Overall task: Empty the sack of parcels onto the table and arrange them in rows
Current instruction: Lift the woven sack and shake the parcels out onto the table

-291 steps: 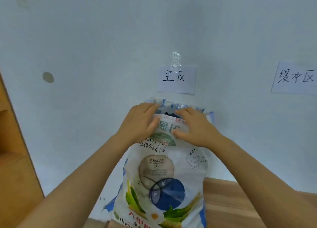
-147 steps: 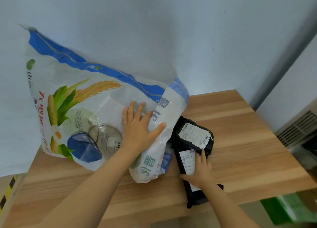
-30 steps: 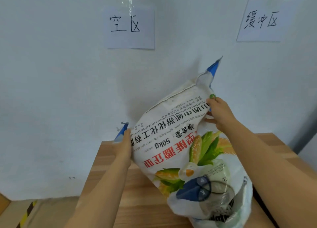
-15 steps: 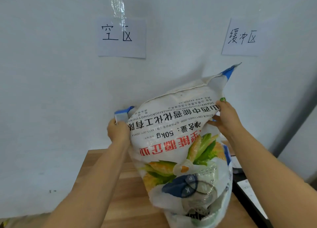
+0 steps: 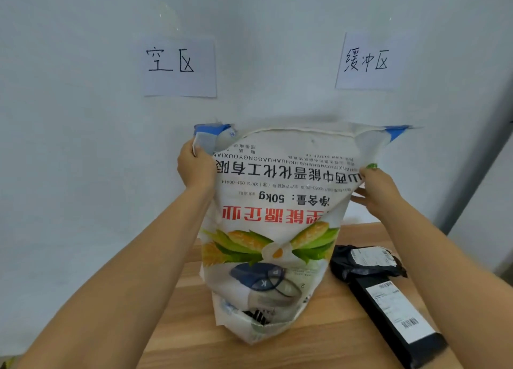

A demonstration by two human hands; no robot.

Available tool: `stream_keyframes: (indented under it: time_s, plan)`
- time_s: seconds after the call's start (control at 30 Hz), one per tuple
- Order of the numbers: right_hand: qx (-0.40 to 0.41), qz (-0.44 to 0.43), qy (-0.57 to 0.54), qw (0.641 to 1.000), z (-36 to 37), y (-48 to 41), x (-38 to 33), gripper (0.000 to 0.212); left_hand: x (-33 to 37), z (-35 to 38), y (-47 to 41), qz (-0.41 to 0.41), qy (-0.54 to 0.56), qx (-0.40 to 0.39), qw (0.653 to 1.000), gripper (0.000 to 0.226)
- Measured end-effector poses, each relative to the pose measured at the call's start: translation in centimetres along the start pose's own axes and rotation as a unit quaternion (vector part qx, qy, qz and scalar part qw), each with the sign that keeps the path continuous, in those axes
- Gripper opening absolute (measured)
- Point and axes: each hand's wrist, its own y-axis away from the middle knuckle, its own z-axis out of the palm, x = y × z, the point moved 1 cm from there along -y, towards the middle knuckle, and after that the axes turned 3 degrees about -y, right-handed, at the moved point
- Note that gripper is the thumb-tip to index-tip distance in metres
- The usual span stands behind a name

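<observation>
**Sack upended, parcels about to drop**

Since half a second ago, both bottom corners have risen level, so the sack (image 5: 277,216) now hangs square and upside down in front of me instead of tilted. I have my left hand (image 5: 195,167) clenched on the blue left corner and my right hand (image 5: 379,191) pinching the right edge, fingers closed on the woven cloth. Its mouth touches the wooden table (image 5: 194,338) near me, and something dark shows inside the opening, so I judge more parcels are lodged there.

What could go wrong: if I lift sharply, the load may come out in a lump and slide off the near edge, because the mouth sits close to it. My right-hand grip is only a pinch on slick material; it could slip and let the sack fold over the parcels. Anything stuck in the narrow mouth may need a shake.

Two parcels already lie on the table to the right: a crumpled black parcel (image 5: 366,263) just beside the sack, and a long black parcel (image 5: 397,316) nearer me, touching it. They take up space where new ones might land. On the far wall hang a left paper sign (image 5: 180,66) and a right paper sign (image 5: 366,60).
</observation>
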Motion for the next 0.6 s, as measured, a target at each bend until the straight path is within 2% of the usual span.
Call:
stream_keyframes:
  time_s: [0.13,0.27,0.43,0.6]
  plan:
    - [-0.019,-0.047,-0.029,0.998,-0.9,-0.3,-1.2,0.012,0.7,0.3,0.5,0.042,0.008,0.015,0.999,0.032]
    - [-0.021,0.008,0.008,1.000,-1.4,-0.3,-0.4,0.014,0.2,0.6,1.7,0.025,-0.014,0.016,0.999,0.033]
    - [-0.039,-0.053,-0.038,0.997,-0.9,-1.1,-4.0,0.013,4.1,0.7,0.0,0.056,0.013,0.044,0.997,0.033]
    - [-0.032,-0.014,-0.013,0.999,-0.4,-1.3,-3.9,0.015,3.2,0.7,0.7,0.050,-0.037,0.036,0.997,0.032]
